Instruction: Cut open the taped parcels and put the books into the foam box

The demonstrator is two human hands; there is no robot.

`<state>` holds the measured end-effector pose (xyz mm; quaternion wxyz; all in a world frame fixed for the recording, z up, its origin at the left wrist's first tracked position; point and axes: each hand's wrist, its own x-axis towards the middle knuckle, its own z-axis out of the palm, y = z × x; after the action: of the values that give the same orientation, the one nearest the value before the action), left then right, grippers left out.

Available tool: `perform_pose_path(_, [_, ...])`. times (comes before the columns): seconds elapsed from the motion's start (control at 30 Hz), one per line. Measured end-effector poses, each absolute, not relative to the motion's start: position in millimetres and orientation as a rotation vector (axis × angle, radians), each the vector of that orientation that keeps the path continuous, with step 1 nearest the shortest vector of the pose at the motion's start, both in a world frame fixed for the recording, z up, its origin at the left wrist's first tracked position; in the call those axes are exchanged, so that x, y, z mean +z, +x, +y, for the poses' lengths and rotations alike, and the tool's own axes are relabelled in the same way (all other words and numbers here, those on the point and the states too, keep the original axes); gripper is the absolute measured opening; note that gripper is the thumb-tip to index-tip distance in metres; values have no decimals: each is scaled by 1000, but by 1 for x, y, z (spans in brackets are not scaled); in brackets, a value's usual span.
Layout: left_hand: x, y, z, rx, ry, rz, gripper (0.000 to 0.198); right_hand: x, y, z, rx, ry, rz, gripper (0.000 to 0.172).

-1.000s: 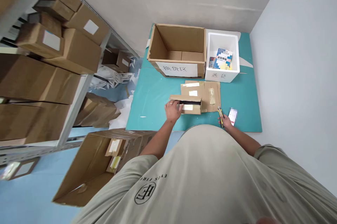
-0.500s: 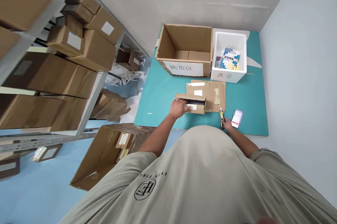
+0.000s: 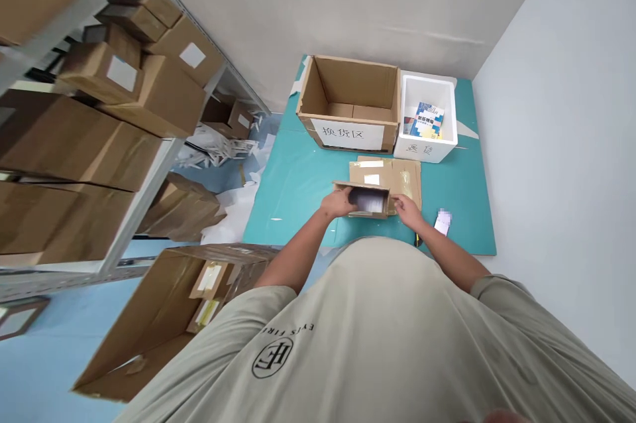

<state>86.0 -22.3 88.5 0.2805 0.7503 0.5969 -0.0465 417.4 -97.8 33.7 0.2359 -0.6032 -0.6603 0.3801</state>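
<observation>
My left hand (image 3: 338,203) grips the left side of a small cardboard box (image 3: 368,200), whose open top shows something dark and glossy inside. My right hand (image 3: 408,211) holds the box's right end, above a flattened, taped cardboard sheet (image 3: 397,178). A yellow-and-black utility knife (image 3: 417,239) lies almost hidden by my torso, just below my right hand. Further right sits a white card (image 3: 441,227), partly blurred out.
A teal mat (image 3: 293,204) lies on the floor. Beyond it stand an open cardboard carton (image 3: 350,101) with a white label and a white foam box (image 3: 426,119) holding books. Metal shelves of cartons fill the left, and an opened carton (image 3: 169,317) sits near my left elbow.
My right hand has let go of the utility knife and moved left onto the box. The knife now lies on the mat, and the box's open side shows more.
</observation>
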Motion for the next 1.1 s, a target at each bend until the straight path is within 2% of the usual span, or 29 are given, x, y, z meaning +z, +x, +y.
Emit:
perform_pose_path(0.07, [91, 88, -22, -185, 2057, 1481, 114, 46, 408, -76, 1032, -1601, -1967, 48])
perform_pose_path(0.13, [92, 91, -25, -191, 2152, 1365, 119, 52, 406, -66, 1011, -1618, -2136, 50])
perform_pose_path(0.3, [87, 96, -36, -114, 2334, 1127, 88, 56, 413, -70, 910, -1780, -2425, 50])
perform_pose_path(0.6, [100, 77, -59, 132, 2423, 1298, 51, 52, 414, -94, 840, -1730, -2422, 54])
perform_pose_path(0.77, [100, 49, -65, 134, 2360, 1489, 44, 56, 407, -113, 786, -1815, -2517, 60])
perform_pose_path(0.93, [94, 37, -61, 178, 2275, 1425, 47, 59, 392, -123, 780, -1813, -2595, 46])
perform_pose_path(1.1, [87, 39, -56, 234, 2222, 1434, 56, 59, 387, -118, 810, -1855, -2507, 44])
